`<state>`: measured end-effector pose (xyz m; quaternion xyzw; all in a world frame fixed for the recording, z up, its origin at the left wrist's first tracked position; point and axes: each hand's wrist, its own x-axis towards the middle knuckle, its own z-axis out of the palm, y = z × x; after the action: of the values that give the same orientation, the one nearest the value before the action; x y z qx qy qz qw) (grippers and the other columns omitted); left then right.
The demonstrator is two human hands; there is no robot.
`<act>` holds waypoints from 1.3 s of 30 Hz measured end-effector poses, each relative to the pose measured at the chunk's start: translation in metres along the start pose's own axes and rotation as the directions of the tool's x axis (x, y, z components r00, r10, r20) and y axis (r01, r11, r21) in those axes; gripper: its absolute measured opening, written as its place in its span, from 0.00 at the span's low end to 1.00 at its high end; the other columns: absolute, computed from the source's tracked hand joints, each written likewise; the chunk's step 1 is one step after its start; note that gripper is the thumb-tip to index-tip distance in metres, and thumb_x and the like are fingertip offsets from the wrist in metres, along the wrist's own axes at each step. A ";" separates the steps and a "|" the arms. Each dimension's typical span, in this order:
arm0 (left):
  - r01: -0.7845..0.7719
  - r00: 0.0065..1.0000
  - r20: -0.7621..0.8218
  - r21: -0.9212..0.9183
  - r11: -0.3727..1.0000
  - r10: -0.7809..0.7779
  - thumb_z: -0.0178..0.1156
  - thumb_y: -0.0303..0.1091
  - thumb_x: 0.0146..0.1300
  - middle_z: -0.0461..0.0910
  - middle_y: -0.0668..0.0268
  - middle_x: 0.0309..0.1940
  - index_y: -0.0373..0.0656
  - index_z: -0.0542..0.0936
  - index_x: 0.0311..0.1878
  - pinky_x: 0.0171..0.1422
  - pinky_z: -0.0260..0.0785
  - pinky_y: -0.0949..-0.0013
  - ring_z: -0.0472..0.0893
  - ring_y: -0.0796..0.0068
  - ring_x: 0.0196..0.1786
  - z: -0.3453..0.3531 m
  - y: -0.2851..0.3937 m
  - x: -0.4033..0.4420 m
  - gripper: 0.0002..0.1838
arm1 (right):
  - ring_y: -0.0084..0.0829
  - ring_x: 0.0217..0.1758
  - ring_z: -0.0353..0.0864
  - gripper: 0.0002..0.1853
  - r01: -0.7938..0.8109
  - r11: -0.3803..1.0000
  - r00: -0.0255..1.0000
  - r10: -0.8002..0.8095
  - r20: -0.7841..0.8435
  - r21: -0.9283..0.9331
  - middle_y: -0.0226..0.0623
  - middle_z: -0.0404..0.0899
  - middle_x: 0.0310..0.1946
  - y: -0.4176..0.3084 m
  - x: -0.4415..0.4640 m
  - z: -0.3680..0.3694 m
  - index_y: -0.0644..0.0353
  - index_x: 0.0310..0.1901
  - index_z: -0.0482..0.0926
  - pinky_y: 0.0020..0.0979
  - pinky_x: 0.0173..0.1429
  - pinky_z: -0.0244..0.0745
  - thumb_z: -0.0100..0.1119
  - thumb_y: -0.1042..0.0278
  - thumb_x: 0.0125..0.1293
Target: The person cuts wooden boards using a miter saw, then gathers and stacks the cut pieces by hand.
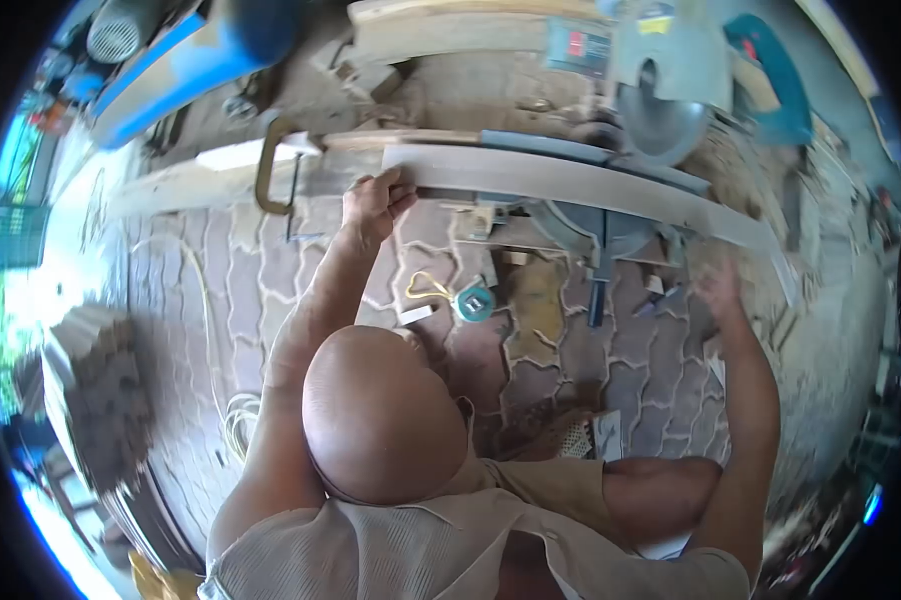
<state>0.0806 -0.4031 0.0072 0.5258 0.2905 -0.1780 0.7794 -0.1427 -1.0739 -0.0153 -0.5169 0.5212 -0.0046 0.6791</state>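
A long pale board (531, 178) lies across the base of a mitre saw (671, 60). My left hand (376, 203) pinches the board's left end, with fingers on its front edge. Below the board's right part is my right hand (719, 288), blurred, so its fingers are hard to read. It looks apart from the board. The saw's round blade guard (661, 120) stands behind the board, with a teal handle (776, 85) to its right. Left of my left hand, a C-clamp (273, 165) sits on the wooden fence.
A teal tape measure (474, 303) lies on the paving with a yellow strap. Offcuts and a small white block (416, 314) are near it. A blue cylinder (201, 70) stands at the back left. Stacked timber (96, 390) and a coiled cable (241, 422) are at left.
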 end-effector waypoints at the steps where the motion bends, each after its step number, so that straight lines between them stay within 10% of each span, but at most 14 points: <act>1: -0.064 0.997 -0.036 -0.041 0.997 0.063 0.62 0.28 0.69 0.83 0.57 0.37 0.36 0.76 0.48 0.40 0.84 0.60 0.86 0.64 0.34 -0.011 0.005 -0.005 0.09 | 0.32 0.32 0.77 0.23 0.018 0.991 0.997 -0.008 -0.073 0.135 0.33 0.80 0.38 -0.015 0.014 -0.002 0.50 0.58 0.72 0.38 0.43 0.81 0.56 0.42 0.74; 5: -0.074 0.996 -0.056 -0.077 0.994 0.070 0.62 0.26 0.67 0.82 0.56 0.33 0.33 0.75 0.45 0.40 0.85 0.58 0.86 0.61 0.33 -0.048 0.000 0.010 0.08 | 0.28 0.28 0.77 0.15 0.069 0.955 0.997 -0.053 -0.064 0.288 0.29 0.79 0.30 -0.037 0.066 -0.015 0.52 0.49 0.74 0.32 0.39 0.80 0.61 0.51 0.73; 8: 0.144 0.988 0.053 -0.023 0.989 -0.143 0.56 0.43 0.75 0.79 0.54 0.31 0.32 0.73 0.50 0.41 0.84 0.50 0.83 0.60 0.29 -0.020 0.005 -0.015 0.19 | 0.27 0.28 0.78 0.11 0.083 0.960 0.995 -0.094 0.027 0.266 0.27 0.79 0.28 -0.020 0.124 -0.028 0.53 0.46 0.72 0.32 0.38 0.80 0.60 0.58 0.73; 11: 0.245 0.964 0.101 0.017 0.969 -0.245 0.51 0.51 0.78 0.80 0.55 0.32 0.36 0.71 0.54 0.42 0.83 0.48 0.83 0.60 0.28 0.001 0.005 -0.013 0.23 | 0.28 0.32 0.80 0.10 0.047 0.974 0.995 -0.066 0.076 0.223 0.30 0.82 0.34 -0.022 0.106 0.006 0.53 0.48 0.73 0.35 0.40 0.81 0.59 0.58 0.73; 14: 0.296 0.944 0.144 0.026 0.955 -0.297 0.45 0.54 0.80 0.81 0.56 0.32 0.40 0.70 0.57 0.42 0.83 0.47 0.84 0.60 0.29 0.012 0.011 -0.003 0.24 | 0.29 0.42 0.83 0.15 0.090 0.888 0.971 0.022 -0.238 0.451 0.32 0.83 0.45 -0.043 0.104 0.019 0.52 0.56 0.74 0.38 0.50 0.81 0.57 0.56 0.75; 22: 0.175 0.980 0.108 -0.064 0.982 -0.168 0.41 0.46 0.81 0.82 0.52 0.36 0.38 0.69 0.58 0.40 0.85 0.47 0.85 0.59 0.30 -0.024 0.032 0.013 0.20 | 0.34 0.70 0.71 0.35 0.024 0.999 0.992 -0.029 0.122 0.045 0.31 0.66 0.73 -0.024 0.079 0.038 0.49 0.75 0.63 0.47 0.74 0.63 0.62 0.45 0.72; 26: 0.112 0.992 0.075 -0.167 0.980 -0.101 0.41 0.44 0.82 0.82 0.54 0.36 0.37 0.70 0.58 0.43 0.85 0.46 0.85 0.60 0.32 -0.043 0.039 0.019 0.19 | 0.31 0.69 0.69 0.34 -0.062 0.992 0.990 0.075 0.117 -0.111 0.30 0.66 0.73 -0.035 0.022 0.060 0.53 0.71 0.69 0.43 0.72 0.65 0.63 0.43 0.71; 28: 0.103 0.995 0.013 -0.142 0.984 -0.102 0.41 0.43 0.82 0.82 0.55 0.36 0.37 0.71 0.58 0.44 0.84 0.46 0.85 0.60 0.31 -0.040 0.039 0.019 0.19 | 0.33 0.67 0.70 0.34 0.001 0.971 0.999 0.010 -0.044 0.237 0.32 0.66 0.72 -0.040 0.047 0.042 0.54 0.71 0.68 0.42 0.71 0.66 0.63 0.45 0.71; 39: -0.005 0.999 -0.045 -0.078 0.997 0.002 0.53 0.43 0.77 0.82 0.59 0.38 0.41 0.76 0.52 0.49 0.84 0.47 0.84 0.65 0.36 -0.067 0.032 0.047 0.15 | 0.36 0.53 0.78 0.23 0.072 0.970 0.996 -0.057 -0.071 0.231 0.34 0.80 0.53 -0.020 0.074 0.045 0.52 0.60 0.73 0.48 0.61 0.72 0.63 0.47 0.72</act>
<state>0.1175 -0.3275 -0.0194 0.4992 0.3139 -0.1531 0.7930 -0.0659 -1.0923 -0.0565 -0.4497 0.5213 -0.1043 0.7177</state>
